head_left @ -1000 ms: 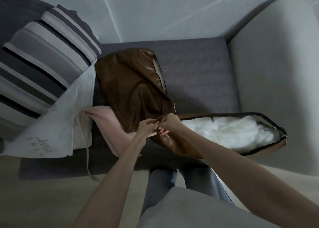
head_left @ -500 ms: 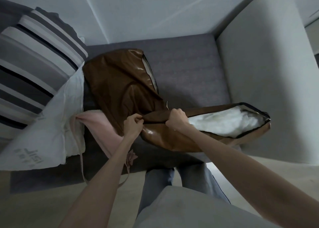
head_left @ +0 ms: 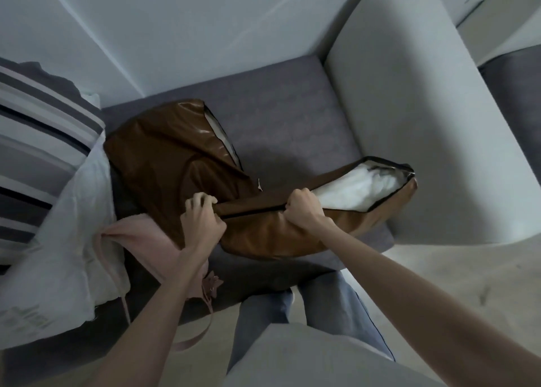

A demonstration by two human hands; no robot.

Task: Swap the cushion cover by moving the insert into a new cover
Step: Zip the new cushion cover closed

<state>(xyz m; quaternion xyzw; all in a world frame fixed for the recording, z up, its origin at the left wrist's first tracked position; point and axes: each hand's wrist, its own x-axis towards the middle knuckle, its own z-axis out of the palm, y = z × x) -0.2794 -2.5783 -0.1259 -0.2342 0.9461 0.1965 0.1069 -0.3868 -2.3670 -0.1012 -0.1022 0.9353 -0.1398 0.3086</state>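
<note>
A shiny brown cushion cover [head_left: 263,234] lies across the grey sofa seat [head_left: 292,114], with a white insert [head_left: 360,189] showing through its open right end. My left hand [head_left: 202,220] grips the cover's left corner at the zip seam. My right hand [head_left: 301,211] pinches the zip line about a third of the way along; the seam between my hands is closed. A second brown cushion [head_left: 164,155] stands behind, its side gaping on white filling.
A striped grey cushion [head_left: 38,140] and a white pillow [head_left: 67,240] sit at the left. A pink cloth with a strap [head_left: 146,243] lies under my left wrist. The sofa's pale armrest [head_left: 409,123] rises on the right. My knees in jeans [head_left: 292,307] touch the seat front.
My hands were together at the cover's left corner. The right hand has moved right along the zip seam, and the opening showing the white insert has become shorter.
</note>
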